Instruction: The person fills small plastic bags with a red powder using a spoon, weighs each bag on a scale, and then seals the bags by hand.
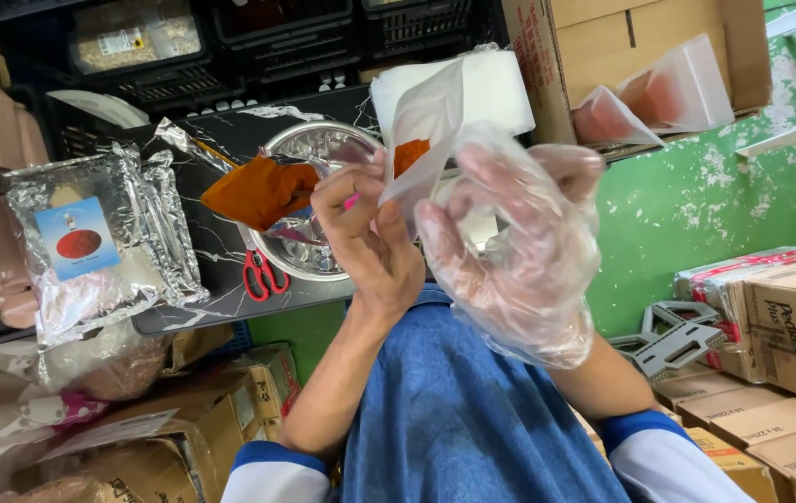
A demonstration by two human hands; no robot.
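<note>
Over a dark marbled table [221, 247], both hands [370, 237] [519, 251] apparently pinch a small plastic pouch [426, 121].

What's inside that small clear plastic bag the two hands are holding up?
Orange-red powder sits inside the small clear plastic bag; its lower part is hidden behind the bare left hand and plastic-gloved right hand.

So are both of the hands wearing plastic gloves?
No, only the right hand wears a clear plastic glove; the left hand is bare, pinching the small bag.

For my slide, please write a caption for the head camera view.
A bare left hand and a plastic-gloved right hand hold a small clear bag of orange powder above a metal bowl.
</note>
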